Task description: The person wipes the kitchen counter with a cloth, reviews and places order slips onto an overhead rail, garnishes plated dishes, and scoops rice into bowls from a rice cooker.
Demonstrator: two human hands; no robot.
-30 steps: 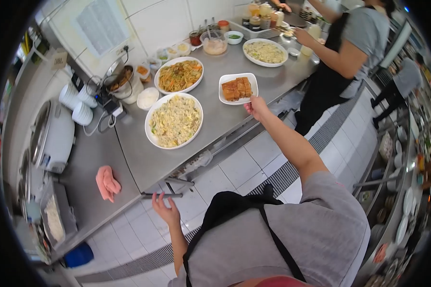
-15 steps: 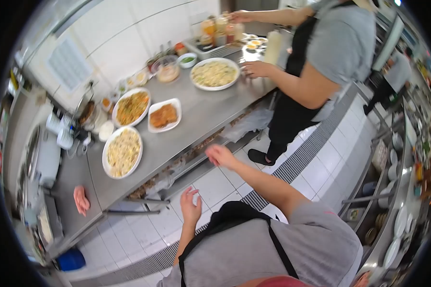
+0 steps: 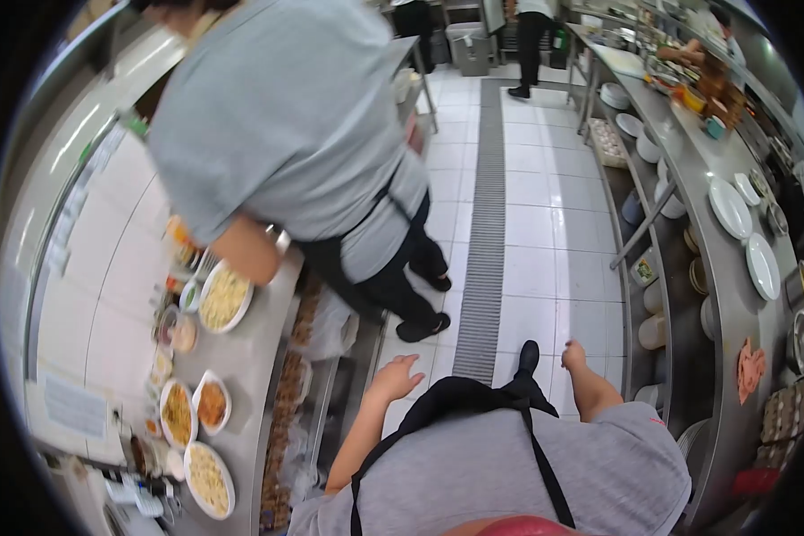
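Note:
My left hand (image 3: 395,378) is open, its fingers spread in the air above the tiled floor, beside the steel counter (image 3: 272,304) on the left. Nothing is in it. My right hand (image 3: 573,355) hangs over the floor on the other side, fingers loosely bent and slightly apart, with nothing visible in them. On the left counter stand an oval dish of pale creamy food (image 3: 210,481), a dish of orange-brown noodle-like food (image 3: 179,414), a small white dish with a browned piece (image 3: 212,404) and another pale dish (image 3: 225,299).
A co-worker in a grey shirt (image 3: 286,116) stands ahead at the left counter. A drain grate (image 3: 482,223) runs along the aisle. At right, a steel counter (image 3: 715,268) bears white oval plates (image 3: 763,266), a pink cloth (image 3: 749,369) and egg trays (image 3: 791,415). Other people stand farther back.
My view has swung right, from the left counter to the aisle. My right hand has moved away from the counter's side. The co-worker now has their back to me.

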